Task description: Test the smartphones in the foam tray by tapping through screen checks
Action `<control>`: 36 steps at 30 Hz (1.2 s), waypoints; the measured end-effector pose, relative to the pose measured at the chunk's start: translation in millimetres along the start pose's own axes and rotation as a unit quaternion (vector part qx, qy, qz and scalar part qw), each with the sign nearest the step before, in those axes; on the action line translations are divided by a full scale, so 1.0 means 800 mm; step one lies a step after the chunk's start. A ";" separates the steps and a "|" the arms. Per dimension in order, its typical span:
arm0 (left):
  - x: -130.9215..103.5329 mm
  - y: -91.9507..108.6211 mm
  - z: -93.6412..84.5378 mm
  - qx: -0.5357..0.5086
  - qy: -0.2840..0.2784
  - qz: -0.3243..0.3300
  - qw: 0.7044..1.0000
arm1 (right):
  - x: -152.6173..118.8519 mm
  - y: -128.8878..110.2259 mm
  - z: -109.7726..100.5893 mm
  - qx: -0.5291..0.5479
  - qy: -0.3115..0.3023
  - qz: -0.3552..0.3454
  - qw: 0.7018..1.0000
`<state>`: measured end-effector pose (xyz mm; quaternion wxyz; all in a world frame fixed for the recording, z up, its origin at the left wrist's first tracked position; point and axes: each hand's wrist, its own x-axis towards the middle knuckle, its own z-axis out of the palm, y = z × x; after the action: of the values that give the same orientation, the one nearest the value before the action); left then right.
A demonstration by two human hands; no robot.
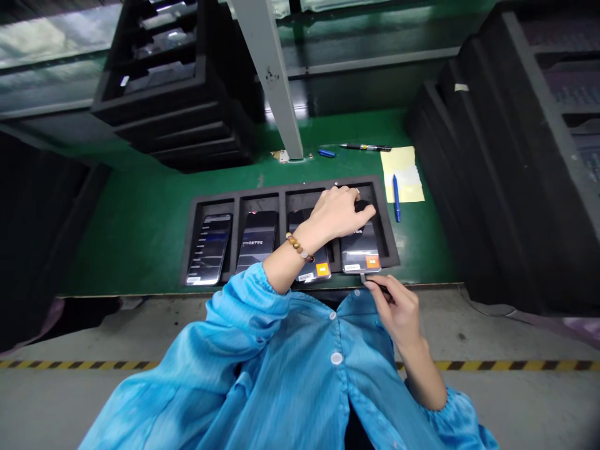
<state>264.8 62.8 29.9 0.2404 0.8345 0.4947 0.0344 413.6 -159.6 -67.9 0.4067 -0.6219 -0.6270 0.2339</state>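
- Rectangular black foam tray (282, 215), four compartments: along the near edge of the green counter (145, 225).
- Four dark, glass-faced smartphones (257, 240): one per compartment.
- Rightmost phone (360, 250): orange patch (372, 262) at its near right corner.
- Left hand (340, 212), brown beaded bracelet (299, 247) at wrist: over that phone's far end, contact unclear.
- Right hand (398, 306): slim dark plug (363, 279) pinched at the phone's near edge.
- Yellow paper sheet (391, 162), slim blue pen (396, 197) across it: beside the tray's far right corner.
- Slim black pen (365, 147), short blue cap (327, 153): beyond the tray's far edge.
- Stacked matte black trays (487, 175): counter's right edge.

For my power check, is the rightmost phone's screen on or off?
On: the rightmost phone's screen shows white text and an orange block.
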 end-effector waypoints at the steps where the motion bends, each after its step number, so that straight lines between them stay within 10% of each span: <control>1: 0.000 0.000 0.000 0.001 0.000 0.000 1.000 | -0.001 0.001 0.001 0.000 -0.003 0.000 1.000; 15: 0.001 0.002 0.011 0.028 0.013 -0.001 1.000 | 0.015 -0.007 -0.026 0.013 0.080 0.056 0.995; 19: 0.000 0.000 0.013 0.032 0.019 0.003 0.999 | 0.008 0.012 -0.025 -0.020 0.017 -0.001 1.000; 36: -0.056 -0.006 -0.022 0.017 0.147 0.070 0.987 | -0.039 0.073 -0.002 -0.156 0.107 -0.171 0.967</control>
<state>232.6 33.1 51.2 0.1484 0.8568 0.4656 0.1648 446.1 -183.4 -120.3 0.4030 -0.5827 -0.7057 -0.0080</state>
